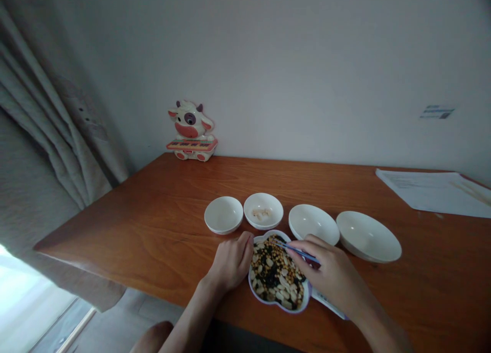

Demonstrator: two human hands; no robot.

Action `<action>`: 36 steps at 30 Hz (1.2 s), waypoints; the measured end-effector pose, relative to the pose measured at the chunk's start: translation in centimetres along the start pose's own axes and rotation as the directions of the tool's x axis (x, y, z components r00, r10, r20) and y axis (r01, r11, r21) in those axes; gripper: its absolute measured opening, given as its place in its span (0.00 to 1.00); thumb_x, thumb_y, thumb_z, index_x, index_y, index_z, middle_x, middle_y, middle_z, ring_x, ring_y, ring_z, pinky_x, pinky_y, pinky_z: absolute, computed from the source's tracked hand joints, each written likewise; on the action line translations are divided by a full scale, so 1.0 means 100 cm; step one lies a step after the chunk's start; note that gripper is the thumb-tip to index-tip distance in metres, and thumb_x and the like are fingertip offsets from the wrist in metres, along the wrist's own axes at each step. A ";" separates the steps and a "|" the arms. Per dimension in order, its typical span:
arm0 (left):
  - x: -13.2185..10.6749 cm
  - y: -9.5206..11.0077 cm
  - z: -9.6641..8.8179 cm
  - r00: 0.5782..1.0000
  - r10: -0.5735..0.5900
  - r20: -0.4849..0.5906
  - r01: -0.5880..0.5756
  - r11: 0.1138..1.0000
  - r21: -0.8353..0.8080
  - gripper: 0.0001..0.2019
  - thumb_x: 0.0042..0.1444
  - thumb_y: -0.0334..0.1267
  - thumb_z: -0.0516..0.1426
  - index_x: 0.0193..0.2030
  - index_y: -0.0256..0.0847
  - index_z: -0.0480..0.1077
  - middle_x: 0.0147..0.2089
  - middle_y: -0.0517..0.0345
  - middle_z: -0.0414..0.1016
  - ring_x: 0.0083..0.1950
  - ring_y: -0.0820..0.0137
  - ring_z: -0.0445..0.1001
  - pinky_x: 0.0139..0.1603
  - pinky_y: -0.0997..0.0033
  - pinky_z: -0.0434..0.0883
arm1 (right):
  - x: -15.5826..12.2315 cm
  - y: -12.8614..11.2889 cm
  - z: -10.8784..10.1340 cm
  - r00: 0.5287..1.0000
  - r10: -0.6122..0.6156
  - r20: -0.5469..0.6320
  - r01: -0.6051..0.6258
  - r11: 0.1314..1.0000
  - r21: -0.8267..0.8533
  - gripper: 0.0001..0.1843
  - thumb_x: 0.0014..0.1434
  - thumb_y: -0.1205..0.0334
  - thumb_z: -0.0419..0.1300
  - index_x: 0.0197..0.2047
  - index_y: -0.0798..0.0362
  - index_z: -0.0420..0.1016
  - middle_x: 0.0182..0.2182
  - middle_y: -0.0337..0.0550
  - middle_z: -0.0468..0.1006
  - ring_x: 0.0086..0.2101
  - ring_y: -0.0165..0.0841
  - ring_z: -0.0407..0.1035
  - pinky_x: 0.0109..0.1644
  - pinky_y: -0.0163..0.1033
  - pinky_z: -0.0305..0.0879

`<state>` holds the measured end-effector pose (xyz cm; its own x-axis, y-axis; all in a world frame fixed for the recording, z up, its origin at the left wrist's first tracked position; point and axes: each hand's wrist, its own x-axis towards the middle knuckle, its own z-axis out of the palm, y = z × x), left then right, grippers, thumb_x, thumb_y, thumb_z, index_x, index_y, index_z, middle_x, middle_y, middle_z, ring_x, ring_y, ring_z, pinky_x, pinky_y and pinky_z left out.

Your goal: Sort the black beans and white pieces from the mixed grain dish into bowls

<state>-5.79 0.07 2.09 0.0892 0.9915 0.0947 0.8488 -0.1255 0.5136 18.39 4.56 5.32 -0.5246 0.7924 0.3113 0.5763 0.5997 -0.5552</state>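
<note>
Near the front edge of the worktop (153, 230), a scalloped dish (308, 293) holds mixed peanuts, yellow kernels and dark bits (273, 277). The left hand (232, 261) curls against its left rim; whether it grips, I cannot tell, and slack contact could let the dish slide if bumped. The right hand (332, 268) is closed around slim blue tweezers (294, 249), tips over the mix; smooth kernels could slip from a weak pinch. Beyond, four white bowls (312, 222) stand so close that stray knuckles might nudge one, or dropped pieces land in a neighbour.
</note>
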 end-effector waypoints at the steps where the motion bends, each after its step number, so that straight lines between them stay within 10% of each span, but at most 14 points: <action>1: 0.000 0.000 0.000 1.000 0.001 0.001 -0.001 1.000 0.000 0.15 0.74 0.42 0.40 0.40 0.44 0.63 0.33 0.58 0.76 0.33 0.66 0.75 0.32 0.68 0.57 | -0.002 0.001 0.002 1.000 -0.001 0.005 0.001 1.000 0.012 0.12 0.69 0.56 0.56 0.45 0.47 0.81 0.36 0.43 0.81 0.36 0.35 0.77 0.40 0.39 0.73; 36: -0.001 0.002 0.000 1.000 0.007 -0.008 -0.007 0.999 0.038 0.17 0.74 0.43 0.38 0.44 0.43 0.65 0.37 0.53 0.79 0.36 0.64 0.78 0.33 0.67 0.63 | -0.007 -0.002 0.020 1.000 -0.011 -0.019 0.012 0.997 0.071 0.11 0.67 0.57 0.59 0.45 0.48 0.82 0.38 0.44 0.83 0.38 0.36 0.79 0.43 0.40 0.75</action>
<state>-5.68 -0.08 2.20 0.0914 0.9902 0.1052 0.8672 -0.1311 0.4805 17.37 3.59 3.65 -0.5188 0.7879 0.3318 0.5238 0.5996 -0.6051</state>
